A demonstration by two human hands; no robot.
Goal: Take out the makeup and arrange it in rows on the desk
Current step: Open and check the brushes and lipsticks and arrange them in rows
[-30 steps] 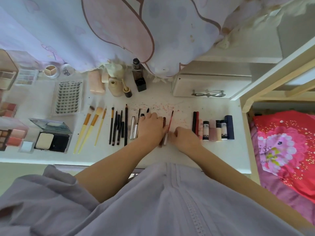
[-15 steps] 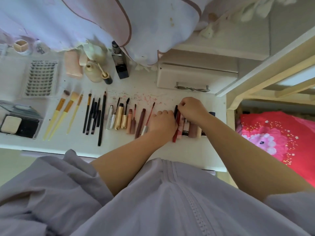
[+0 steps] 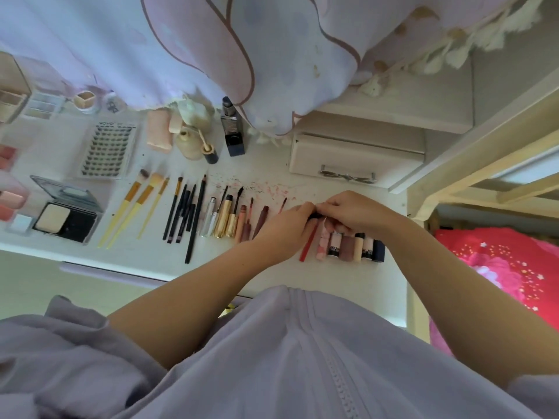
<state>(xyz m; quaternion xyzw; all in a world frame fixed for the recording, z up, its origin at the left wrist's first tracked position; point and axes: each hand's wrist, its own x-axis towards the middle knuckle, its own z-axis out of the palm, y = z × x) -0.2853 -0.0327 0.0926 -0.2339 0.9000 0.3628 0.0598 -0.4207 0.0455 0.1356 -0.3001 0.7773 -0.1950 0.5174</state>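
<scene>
Taking the red pencil (image 3: 308, 241) as the landmark, the worktop (image 3: 272, 267) already carries a long row: far to its left the three yellow-handled brushes (image 3: 133, 211), then the black pencils and liners (image 3: 186, 214), then the mascaras and lip wands (image 3: 233, 217) close on its left. The left hand (image 3: 286, 228) has slid rightward from the wands, where it lay a second ago, and now sits just left of the pencil, fingers curled against a small dark item at the pencil's upper end. The right hand (image 3: 352, 213) has come in from the tubes and meets it there, fingertips pinching the same spot; what exactly each grip encloses is hidden between the two hands. Immediately right of the pencil the short lipstick tubes (image 3: 351, 246) stand packed side by side. My judgement: the work has moved on from the wands to tidying this right end of the row.
</scene>
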